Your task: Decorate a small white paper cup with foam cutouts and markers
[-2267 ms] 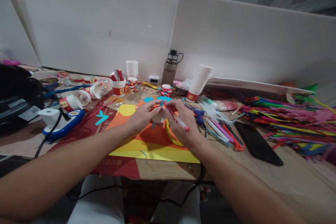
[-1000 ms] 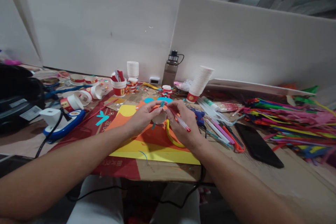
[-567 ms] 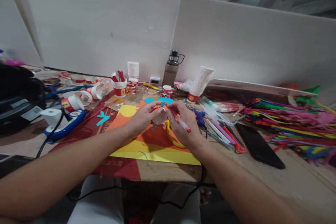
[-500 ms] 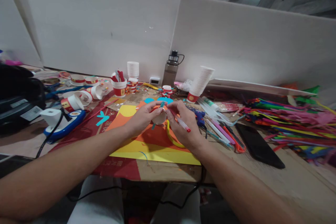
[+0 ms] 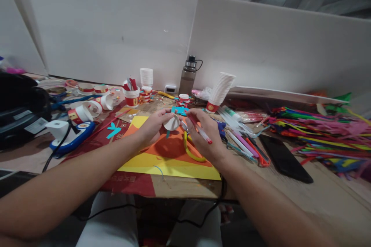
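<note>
My left hand [image 5: 155, 126] grips a small white paper cup piece [image 5: 171, 122], its round face toward me, with teal strips at its upper and lower edges. Close by on the right, my right hand [image 5: 204, 131] holds a red-capped pen [image 5: 205, 134] and yellow-handled scissors [image 5: 190, 152], whose metal part shows near the cup piece. Under both hands lie orange paper [image 5: 169, 148] and yellow paper [image 5: 142, 169]. Teal paper pieces [image 5: 181, 110] are just behind the fingers, and a teal cutout [image 5: 113, 130] rests to the left.
A grey bottle [image 5: 188, 79] and stacked paper cups [image 5: 222, 90] stand behind. At left are a blue-and-white power strip [image 5: 72, 137] and cut cups [image 5: 79, 112]. A black phone [image 5: 285, 158] and colourful pipe cleaners [image 5: 321, 135] lie at right.
My hands have moved slightly apart. The cup piece has shifted left and turned its white face toward me; my right fingers have come away from it, and the scissors' metal part now shows.
</note>
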{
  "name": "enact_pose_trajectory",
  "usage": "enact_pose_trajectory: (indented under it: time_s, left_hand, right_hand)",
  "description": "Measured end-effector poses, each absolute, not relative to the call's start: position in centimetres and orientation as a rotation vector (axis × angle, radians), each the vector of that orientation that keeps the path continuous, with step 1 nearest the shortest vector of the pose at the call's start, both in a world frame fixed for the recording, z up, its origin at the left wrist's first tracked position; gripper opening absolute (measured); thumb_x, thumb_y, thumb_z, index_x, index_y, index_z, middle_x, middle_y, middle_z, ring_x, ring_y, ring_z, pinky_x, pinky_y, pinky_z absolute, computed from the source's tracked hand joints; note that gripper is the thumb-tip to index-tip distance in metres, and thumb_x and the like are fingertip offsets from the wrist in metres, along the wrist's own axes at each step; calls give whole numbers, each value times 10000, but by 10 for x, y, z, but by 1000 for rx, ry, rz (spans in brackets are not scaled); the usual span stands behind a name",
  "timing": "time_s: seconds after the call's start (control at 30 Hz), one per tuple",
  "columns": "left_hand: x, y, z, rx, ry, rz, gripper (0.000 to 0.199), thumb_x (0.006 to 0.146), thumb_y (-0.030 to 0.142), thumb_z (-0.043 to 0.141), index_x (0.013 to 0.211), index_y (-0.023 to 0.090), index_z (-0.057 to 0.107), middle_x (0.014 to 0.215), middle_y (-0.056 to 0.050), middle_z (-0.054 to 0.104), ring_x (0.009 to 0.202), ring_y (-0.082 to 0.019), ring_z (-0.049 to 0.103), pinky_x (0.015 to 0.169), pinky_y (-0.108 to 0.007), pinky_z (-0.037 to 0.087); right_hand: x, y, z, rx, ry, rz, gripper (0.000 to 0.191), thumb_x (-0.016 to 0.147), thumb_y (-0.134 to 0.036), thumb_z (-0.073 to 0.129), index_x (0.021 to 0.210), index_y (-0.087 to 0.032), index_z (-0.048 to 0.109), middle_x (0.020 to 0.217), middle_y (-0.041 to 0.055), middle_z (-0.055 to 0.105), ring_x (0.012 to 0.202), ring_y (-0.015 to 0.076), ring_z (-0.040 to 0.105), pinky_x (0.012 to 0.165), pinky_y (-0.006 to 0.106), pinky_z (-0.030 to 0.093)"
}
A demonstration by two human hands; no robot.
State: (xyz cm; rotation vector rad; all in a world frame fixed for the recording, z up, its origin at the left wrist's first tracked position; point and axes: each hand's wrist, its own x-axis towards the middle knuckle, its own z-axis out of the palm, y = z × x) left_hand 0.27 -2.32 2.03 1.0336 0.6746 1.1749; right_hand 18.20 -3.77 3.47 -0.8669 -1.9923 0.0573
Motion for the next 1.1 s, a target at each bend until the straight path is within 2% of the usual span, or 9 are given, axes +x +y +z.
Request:
enact_pose_trajectory:
  time_s: [0.13, 0.3, 0.43, 0.6, 0.77, 0.93, 1.1]
  left_hand:
    - [-1, -21, 22, 1004, 705, 1180, 212, 768, 136, 623, 976, 143, 580, 995, -112, 703, 805, -189, 678, 631, -329, 592]
    - [-6, -16, 21, 978, 763, 1209, 226, 708, 64, 610, 919, 135, 569, 931, -107, 702, 777, -189, 667, 603, -334, 596]
    - [-7, -14, 22, 974, 771, 1230, 238, 708, 62, 618, 930, 131, 569, 885, -96, 693, 764, -188, 669, 599, -333, 601]
    - [-9, -11, 20, 975, 760, 1221, 228, 746, 82, 620, 967, 127, 585, 937, -116, 692, 791, -184, 678, 619, -321, 605]
    - [-11, -7, 18, 924, 738, 1199, 116, 804, 121, 576, 918, 114, 592, 927, -141, 708, 809, -201, 687, 645, -334, 608]
    - [-11, -5, 20, 775, 713, 1233, 151, 805, 103, 511, 917, 76, 608, 902, -165, 714, 873, -224, 695, 743, -350, 602]
    - [-13, -1, 19, 757, 731, 1214, 159, 804, 118, 535, 936, 90, 621, 864, -133, 709, 807, -208, 686, 718, -353, 585]
  right_hand:
    - [196, -29, 39, -841, -1994, 0, 173, 935, -264, 483, 1064, -222, 590, 1040, 70, 660, 952, 199, 614, 846, 352, 479]
    - [219, -23, 46, -927, -2072, -29, 173, 903, -217, 503, 1035, -191, 611, 1002, 86, 655, 919, 203, 594, 814, 339, 468]
    - [230, -23, 40, -1151, -2250, 1, 175, 868, -154, 524, 994, -152, 645, 926, 88, 656, 835, 189, 584, 771, 317, 456]
    - [231, -17, 24, -1497, -2355, 3, 288, 839, -37, 479, 1017, -112, 693, 982, 134, 644, 818, 186, 602, 737, 296, 447]
    - [226, -9, 13, -1739, -2453, -4, 360, 792, -49, 557, 1116, -122, 697, 1032, 154, 632, 804, 198, 623, 703, 281, 453]
    - [222, -12, 16, -1776, -2454, -38, 406, 843, -72, 506, 1213, -144, 657, 1088, 160, 631, 907, 209, 630, 770, 270, 451]
    - [220, -16, 24, -1853, -2432, -47, 356, 840, -109, 532, 1172, -135, 660, 1113, 161, 627, 897, 221, 635, 735, 283, 443]
